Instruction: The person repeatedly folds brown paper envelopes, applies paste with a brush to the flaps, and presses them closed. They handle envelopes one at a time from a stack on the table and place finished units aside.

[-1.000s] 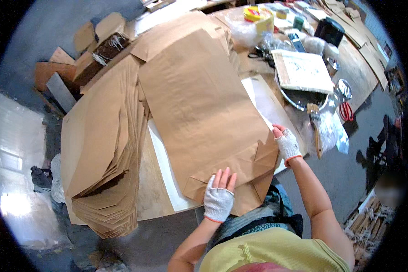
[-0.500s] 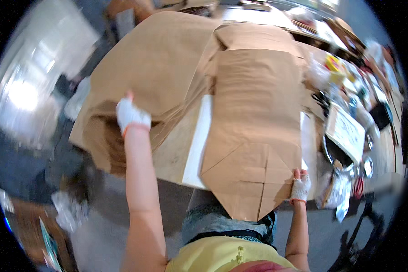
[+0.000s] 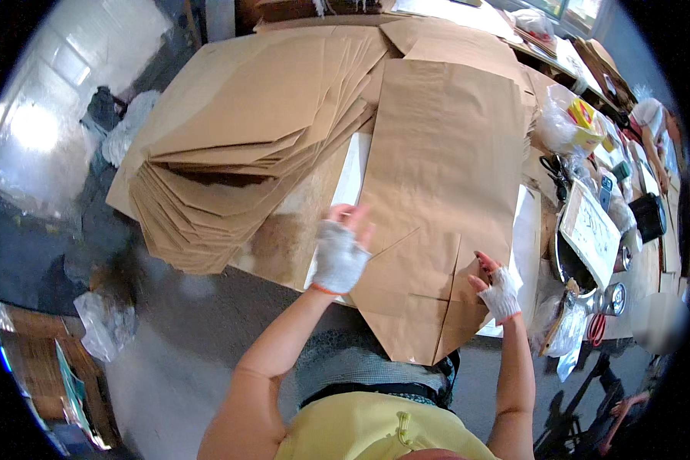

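A large brown paper sack (image 3: 445, 161) lies flat before me, its folded, pointed end hanging over the near table edge. My left hand (image 3: 340, 254), in a white fingerless glove, is over the sack's left edge with fingers spread and slightly blurred; nothing is in it. At the sack's near right side is my right hand (image 3: 500, 291), gloved alike, thumb and fingers apart over the paper. Whether its fingertips touch the paper I cannot tell. To the left, a fanned stack of brown paper sacks (image 3: 238, 115) is bent and bulging at its near end.
A white board (image 3: 590, 230) rests on a metal bowl (image 3: 567, 261) at the right, near red-handled scissors (image 3: 596, 330), a can (image 3: 613, 297) and a yellow package (image 3: 585, 123). Another person's arm (image 3: 652, 149) shows at the far right. A plastic bag (image 3: 106, 326) lies on the floor at left.
My left hand has come off the left stack and moved right to the sack's left edge. My right hand has shifted slightly inward over the sack, its fingers now spread. The view has shifted slightly.
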### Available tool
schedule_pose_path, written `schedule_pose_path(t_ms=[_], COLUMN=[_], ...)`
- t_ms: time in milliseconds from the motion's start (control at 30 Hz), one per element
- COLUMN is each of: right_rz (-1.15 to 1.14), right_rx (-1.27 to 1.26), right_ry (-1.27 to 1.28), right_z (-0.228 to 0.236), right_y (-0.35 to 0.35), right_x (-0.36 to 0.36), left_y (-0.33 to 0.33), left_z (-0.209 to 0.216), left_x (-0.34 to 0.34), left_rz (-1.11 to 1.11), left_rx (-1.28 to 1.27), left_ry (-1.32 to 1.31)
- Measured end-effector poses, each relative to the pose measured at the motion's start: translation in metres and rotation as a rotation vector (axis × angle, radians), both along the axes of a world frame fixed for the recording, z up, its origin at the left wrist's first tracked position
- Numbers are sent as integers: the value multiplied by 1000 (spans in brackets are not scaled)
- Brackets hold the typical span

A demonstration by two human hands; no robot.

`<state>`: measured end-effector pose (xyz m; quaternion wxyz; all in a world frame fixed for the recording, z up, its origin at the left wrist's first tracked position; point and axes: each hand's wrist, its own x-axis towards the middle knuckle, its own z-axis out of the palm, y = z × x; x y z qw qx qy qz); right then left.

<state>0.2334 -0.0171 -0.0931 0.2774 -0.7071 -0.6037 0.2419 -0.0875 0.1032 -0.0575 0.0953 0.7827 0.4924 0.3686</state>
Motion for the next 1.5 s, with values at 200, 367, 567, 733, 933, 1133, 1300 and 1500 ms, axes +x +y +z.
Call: schedule_pose_path(t_ms=[200,367,567,733,933,1133,1300,1500], right_rz=[-85,-125,-155,-131,-116,-166,-146,-227], right_rx=[107,261,162,94,52,0,30,-77], right_ry=[-186,-481,-447,-485,-505,-476,-486,-462], right_z=[10,-14,-19,-12,-15,-28,-62,-34], right_y=[15,3,7,14,19,11,-24,-3], right_x=[-12,2,2,7,13,25,65,24], left_y=[78,191,278,305,372,426,442,464], left_z=[-22,-76,-148,-107,-89,-81,-74,-60], left_x=[50,27,-18,-33,-82,-162,-239,-285], left_rz=[-215,9,-31,-41,140,189,279,651], left_rx=[111,271,110,131,75,117,67,-192], left_ry=[635,985,507,818,1021,1035,1117,1124])
